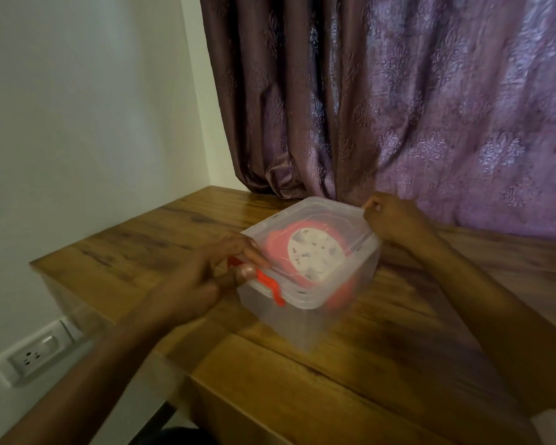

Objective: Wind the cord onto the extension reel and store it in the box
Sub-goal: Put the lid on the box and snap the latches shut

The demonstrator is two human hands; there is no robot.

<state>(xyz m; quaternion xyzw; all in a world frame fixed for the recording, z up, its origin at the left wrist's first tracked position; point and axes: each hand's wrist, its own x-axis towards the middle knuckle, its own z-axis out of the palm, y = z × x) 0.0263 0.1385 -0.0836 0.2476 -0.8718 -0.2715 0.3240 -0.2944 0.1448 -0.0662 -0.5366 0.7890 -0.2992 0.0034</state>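
A clear plastic box (280,319) stands on the wooden table (382,364) with its translucent lid (331,213) on top. Through the lid I see the red extension reel (305,248) with its white socket face lying inside. My left hand (219,271) is at the box's near left side, its fingers on the lid and its thumb under the red latch (270,285). My right hand (392,216) is at the far right edge of the lid with curled fingers pinching that side. The latch on that side is hidden by the hand.
A purple patterned curtain (430,107) hangs just behind the box and touches the table's back edge. A white wall (77,123) is on the left, with a wall socket (36,354) low down beside the table. The table's left edge (109,303) lies close to my left forearm.
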